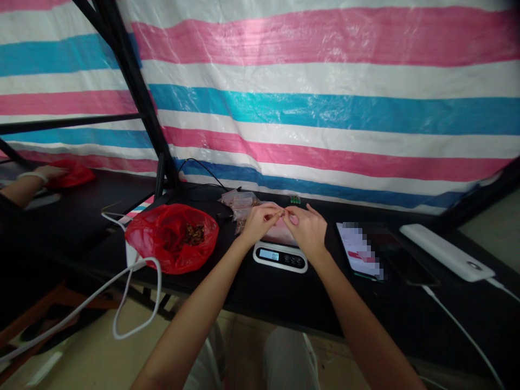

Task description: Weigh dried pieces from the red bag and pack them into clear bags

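Over the scale: left hand (260, 219) and right hand (306, 230) meet fingertip to fingertip, each pinching the top edge of a small pinkish pouch (280, 234).
Pouch: it sits on the pan of the scale (280, 256), right under both hands, at the middle of the table.
Scale: white, display lit and facing the person; digits too small to read.
Table: black top (264, 298), running wide from left to right.
Left of the scale: open red bag (170, 241) with brown bits inside, near the left forearm but apart from it; a white cable (134, 303) loops off the table edge below it.
Behind the hands: a heap of little clear packets (241, 203) and a small green item (295, 200) by the back edge.
Right of the scale: phone (359, 250) lying flat, then a white power bank (447, 252) with its own lead (463, 325) trailing toward the front.
Far left: another person's hand (49, 172) rests on a second red bag (73, 174).
Backdrop: pink, blue and white striped tarp (325, 108) fills the wall, and black frame bars (134, 92) slant across it.
Floor: pale (93, 357), seen under the table.
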Action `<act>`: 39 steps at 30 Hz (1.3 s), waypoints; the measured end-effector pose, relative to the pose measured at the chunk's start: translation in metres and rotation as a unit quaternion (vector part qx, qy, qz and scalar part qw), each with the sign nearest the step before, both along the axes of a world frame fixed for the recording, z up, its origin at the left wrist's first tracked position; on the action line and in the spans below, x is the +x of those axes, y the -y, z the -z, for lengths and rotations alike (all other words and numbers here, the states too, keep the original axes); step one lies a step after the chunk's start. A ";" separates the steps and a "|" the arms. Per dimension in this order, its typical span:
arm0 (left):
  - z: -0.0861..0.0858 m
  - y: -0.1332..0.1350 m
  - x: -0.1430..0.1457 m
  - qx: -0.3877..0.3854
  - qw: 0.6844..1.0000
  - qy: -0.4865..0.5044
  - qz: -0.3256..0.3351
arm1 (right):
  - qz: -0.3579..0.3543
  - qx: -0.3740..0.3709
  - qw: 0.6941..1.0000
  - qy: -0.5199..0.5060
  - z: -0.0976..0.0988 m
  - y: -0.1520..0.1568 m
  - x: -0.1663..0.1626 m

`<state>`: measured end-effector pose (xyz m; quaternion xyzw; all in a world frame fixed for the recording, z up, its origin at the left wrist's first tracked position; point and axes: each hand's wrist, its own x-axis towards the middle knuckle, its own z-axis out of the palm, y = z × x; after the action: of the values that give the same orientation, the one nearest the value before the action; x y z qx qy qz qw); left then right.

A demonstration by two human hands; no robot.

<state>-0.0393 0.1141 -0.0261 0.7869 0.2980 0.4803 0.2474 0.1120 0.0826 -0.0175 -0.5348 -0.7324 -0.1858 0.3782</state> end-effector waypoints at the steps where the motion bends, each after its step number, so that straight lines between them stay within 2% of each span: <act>1: 0.001 0.000 0.000 0.004 1.000 -0.015 -0.007 | 0.010 -0.008 1.000 0.012 0.000 0.000 0.000; 7: 0.002 0.003 0.002 0.009 0.994 -0.077 -0.080 | -0.003 -0.078 0.996 0.031 0.002 -0.002 0.003; 11: 0.001 0.008 0.004 0.006 0.977 -0.161 -0.142 | -0.004 -0.094 0.995 0.032 0.000 0.001 0.000; 15: 0.001 0.008 0.005 0.016 0.969 -0.205 -0.134 | 0.010 -0.120 0.993 0.002 -0.001 0.001 -0.001; 21: 0.001 0.009 0.006 0.043 0.972 -0.194 -0.123 | 0.028 -0.147 0.989 -0.004 -0.007 0.000 0.006; 29: 0.001 0.009 0.007 0.043 0.977 -0.181 -0.102 | 0.041 -0.121 0.991 0.029 -0.004 0.000 0.003; 34: 0.004 0.010 0.010 0.016 0.975 -0.159 -0.152 | 0.079 -0.095 0.992 -0.039 -0.006 -0.009 0.018; 39: 0.005 0.008 0.013 -0.044 0.974 -0.114 -0.193 | 0.037 -0.086 0.994 -0.050 -0.004 -0.005 0.012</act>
<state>-0.0263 0.1065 -0.0315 0.7527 0.4910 0.4126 0.1486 0.1235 0.0875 -0.0131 -0.6007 -0.7057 -0.1092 0.3594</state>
